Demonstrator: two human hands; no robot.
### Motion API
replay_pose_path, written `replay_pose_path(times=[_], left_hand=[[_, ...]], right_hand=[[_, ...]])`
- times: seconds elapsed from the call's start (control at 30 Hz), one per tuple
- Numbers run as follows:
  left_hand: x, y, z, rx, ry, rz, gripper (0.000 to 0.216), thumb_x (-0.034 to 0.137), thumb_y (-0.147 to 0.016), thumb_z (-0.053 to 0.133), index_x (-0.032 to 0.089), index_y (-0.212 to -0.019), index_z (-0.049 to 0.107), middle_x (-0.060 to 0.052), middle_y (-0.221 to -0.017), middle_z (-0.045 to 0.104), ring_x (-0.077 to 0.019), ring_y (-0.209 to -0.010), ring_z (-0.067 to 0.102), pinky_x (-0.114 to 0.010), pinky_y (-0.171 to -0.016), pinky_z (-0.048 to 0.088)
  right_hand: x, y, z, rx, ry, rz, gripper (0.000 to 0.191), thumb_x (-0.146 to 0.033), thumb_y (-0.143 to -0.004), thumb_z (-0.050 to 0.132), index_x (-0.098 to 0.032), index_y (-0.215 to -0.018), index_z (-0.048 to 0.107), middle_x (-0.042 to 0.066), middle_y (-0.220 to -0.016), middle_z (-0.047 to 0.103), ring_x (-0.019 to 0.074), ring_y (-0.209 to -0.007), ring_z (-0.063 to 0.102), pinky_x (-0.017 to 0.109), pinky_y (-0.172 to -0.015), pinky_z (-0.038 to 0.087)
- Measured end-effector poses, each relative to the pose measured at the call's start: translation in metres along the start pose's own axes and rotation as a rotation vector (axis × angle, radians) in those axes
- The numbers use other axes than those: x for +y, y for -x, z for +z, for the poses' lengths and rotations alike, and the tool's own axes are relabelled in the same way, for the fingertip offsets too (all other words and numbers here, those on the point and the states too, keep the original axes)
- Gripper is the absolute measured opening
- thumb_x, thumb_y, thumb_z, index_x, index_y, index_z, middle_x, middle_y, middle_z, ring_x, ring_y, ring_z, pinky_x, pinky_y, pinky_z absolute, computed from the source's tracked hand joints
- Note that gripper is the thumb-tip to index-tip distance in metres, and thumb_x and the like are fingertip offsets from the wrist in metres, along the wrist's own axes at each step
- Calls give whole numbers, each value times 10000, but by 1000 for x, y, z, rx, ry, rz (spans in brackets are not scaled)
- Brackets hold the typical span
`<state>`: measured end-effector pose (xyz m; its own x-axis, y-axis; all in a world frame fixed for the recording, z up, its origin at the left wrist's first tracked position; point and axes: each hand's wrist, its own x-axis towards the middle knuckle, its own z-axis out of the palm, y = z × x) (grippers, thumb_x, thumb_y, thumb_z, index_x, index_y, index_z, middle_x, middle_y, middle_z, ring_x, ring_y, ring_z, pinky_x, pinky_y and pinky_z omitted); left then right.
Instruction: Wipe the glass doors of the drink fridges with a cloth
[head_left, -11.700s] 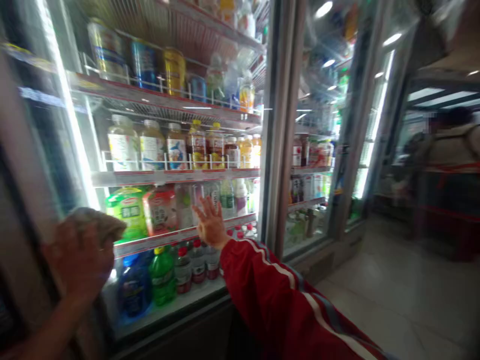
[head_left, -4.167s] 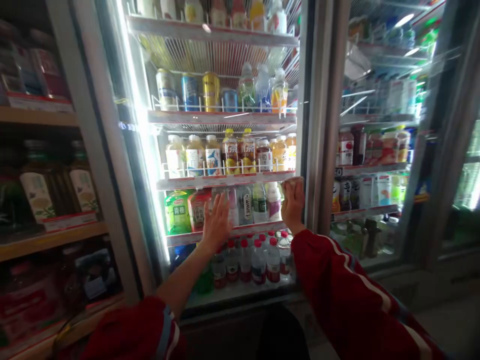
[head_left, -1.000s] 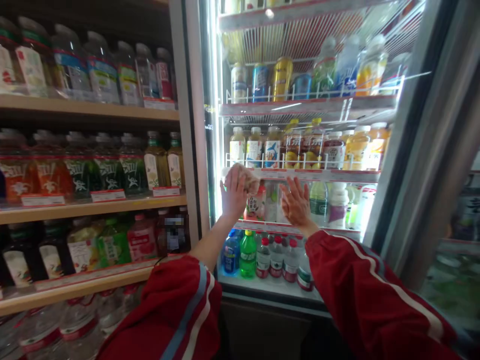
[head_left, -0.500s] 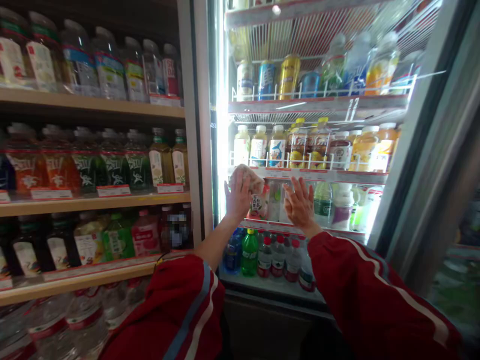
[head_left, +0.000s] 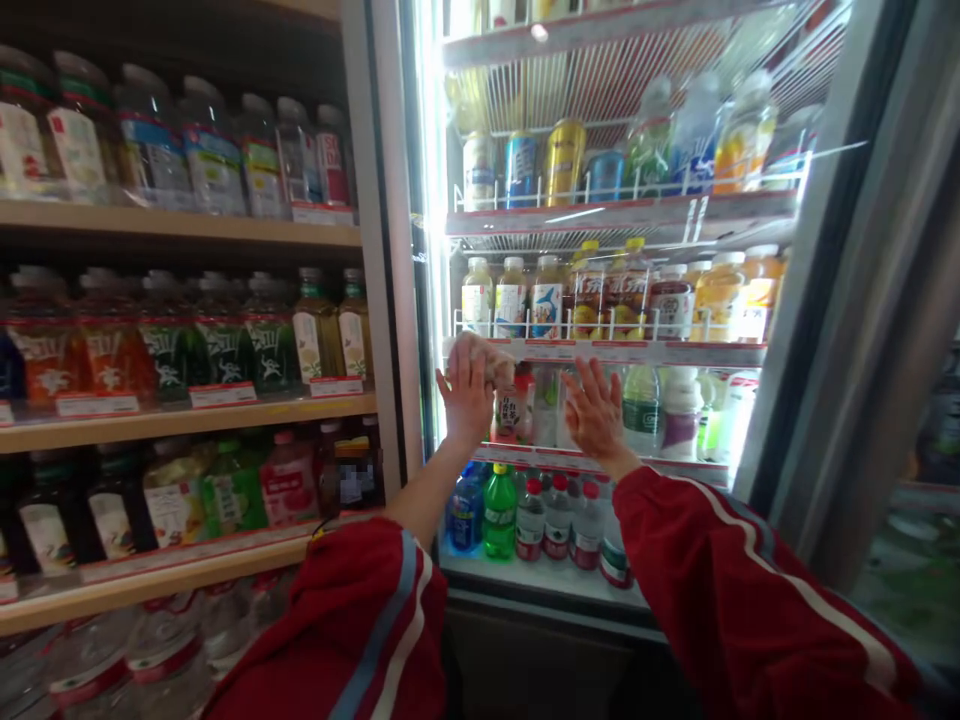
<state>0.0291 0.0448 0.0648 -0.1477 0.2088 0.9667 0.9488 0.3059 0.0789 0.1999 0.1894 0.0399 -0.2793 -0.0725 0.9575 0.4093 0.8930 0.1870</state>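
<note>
My left hand [head_left: 466, 408] holds a pale, crumpled cloth [head_left: 495, 366] up at the lit drinks fridge, over the left end of a white shelf edge [head_left: 637, 352]. My right hand [head_left: 596, 415] is raised to its right with the fingers spread and nothing in it. Whether its palm touches the fridge's glass I cannot tell. Between the two hands shows a red-labelled drink bottle [head_left: 514, 408], partly covered by the cloth. A green-labelled clear bottle [head_left: 643, 412] stands to the right of my right hand.
Wooden shelves [head_left: 187, 408] full of bottled drinks stand to the left of the fridge. Its metal frame [head_left: 380, 230] divides the two. On the fridge's bottom shelf are a green bottle [head_left: 499, 515] and several red-capped bottles [head_left: 559, 520]. A broad grey upright [head_left: 877, 300] rises at the right.
My left hand and the cloth have shifted slightly left and a little down in view. My right hand stays spread in nearly the same place. The whole view has moved slightly.
</note>
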Motion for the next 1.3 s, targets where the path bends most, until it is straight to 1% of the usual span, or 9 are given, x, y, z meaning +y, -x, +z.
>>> replay_pose_path(times=[0.1, 0.2, 0.4, 0.47, 0.7, 0.83, 1.0, 1.07, 1.3], left_hand=[[11, 5, 6, -25, -15, 145, 483, 201, -868, 447, 197, -1350, 426, -124, -1502, 307, -260, -1417, 208, -545, -1152, 123], [10, 7, 5, -39, -41, 185, 476, 191, -869, 445, 207, -1344, 433, -123, -1490, 331, -253, -1407, 242, -552, -1147, 118], [-18, 1, -12, -35, -108, -57, 489, 238, -889, 419, 189, -1375, 401, -134, -1512, 272, -267, -1406, 243, -567, -1139, 105], [-21, -1, -13, -30, -111, -79, 493, 237, -888, 411, 173, -1377, 400, -141, -1516, 257, -277, -1412, 223, -575, -1135, 102], [7, 5, 3, -27, -119, 139, 471, 216, -873, 447, 192, -1344, 448, -128, -1503, 298, -270, -1407, 238, -535, -1142, 145], [4, 8, -1, -71, -138, 241, 474, 201, -878, 435, 222, -1352, 439, -105, -1500, 315, -240, -1413, 227, -519, -1151, 129], [-25, 5, -13, -32, -174, 30, 484, 204, -885, 414, 207, -1369, 415, -139, -1492, 318, -268, -1387, 292, -572, -1118, 174], [-29, 4, -12, 2, -179, -1, 486, 202, -878, 424, 190, -1363, 419, -158, -1486, 323, -287, -1383, 297, -584, -1102, 200], [12, 16, 11, -1, -129, 283, 426, 222, -866, 463, 216, -1291, 498, -122, -1477, 357, -257, -1411, 234, -535, -1131, 166]], right_hand=[[0, 1, 0, 12, 19, -13, 465, -205, -877, 428, -234, -1341, 444, 87, -1490, 363, 229, -1440, 172, 529, -1150, 132], [1, 2, 0, 14, 33, -22, 459, -205, -877, 428, -229, -1335, 451, 89, -1478, 382, 229, -1437, 185, 526, -1147, 146], [-1, 2, -2, 20, 40, -27, 445, -196, -878, 426, -216, -1320, 471, 93, -1460, 409, 220, -1440, 172, 508, -1151, 151], [-2, 2, -2, 16, 38, -18, 455, -195, -878, 423, -219, -1330, 461, 92, -1463, 405, 218, -1441, 170, 509, -1153, 141], [-2, 2, -2, 15, 35, -29, 457, -192, -885, 419, -215, -1340, 448, 100, -1472, 390, 213, -1442, 166, 503, -1154, 137], [-1, 3, -2, 26, 8, -25, 505, -186, -871, 436, -236, -1373, 407, 83, -1507, 333, 220, -1442, 164, 513, -1153, 134], [-3, 3, -1, 53, 26, -38, 461, -179, -876, 435, -213, -1335, 444, 103, -1493, 354, 216, -1442, 165, 506, -1151, 148], [-5, 3, 0, 52, 26, -17, 452, -183, -876, 436, -218, -1327, 454, 101, -1493, 355, 221, -1440, 172, 515, -1149, 148], [-7, 2, -3, 40, 21, -9, 476, -191, -879, 444, -233, -1353, 428, 102, -1491, 357, 240, -1437, 180, 541, -1136, 164]])
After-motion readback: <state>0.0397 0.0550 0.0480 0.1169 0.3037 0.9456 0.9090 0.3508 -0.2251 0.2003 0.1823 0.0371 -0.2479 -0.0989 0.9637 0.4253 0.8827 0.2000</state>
